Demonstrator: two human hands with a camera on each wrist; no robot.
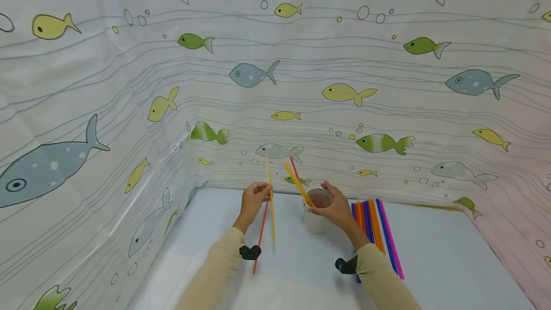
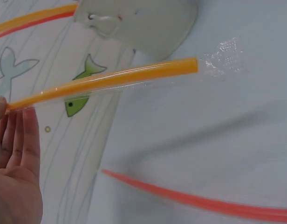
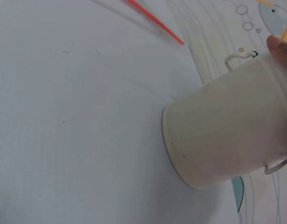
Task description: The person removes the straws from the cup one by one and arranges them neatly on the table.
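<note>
My left hand (image 1: 254,201) pinches a yellow-orange drinking straw (image 2: 134,78) sealed in a clear wrapper, held upright above the table. Below it a red straw (image 1: 260,236) lies on the table. To the right stands a small white bucket (image 3: 222,128) with little side handles. My right hand (image 1: 337,208) grips the bucket at its rim. A yellow straw (image 1: 297,182) and a red straw (image 1: 293,165) lean out of the bucket's left side. What else the bucket holds is hidden.
Right of the bucket, several blue, orange and pink straws (image 1: 375,226) lie side by side, partly behind the right forearm. The white table (image 1: 452,252) meets a fish-patterned curtain (image 1: 241,128) at the back and both sides.
</note>
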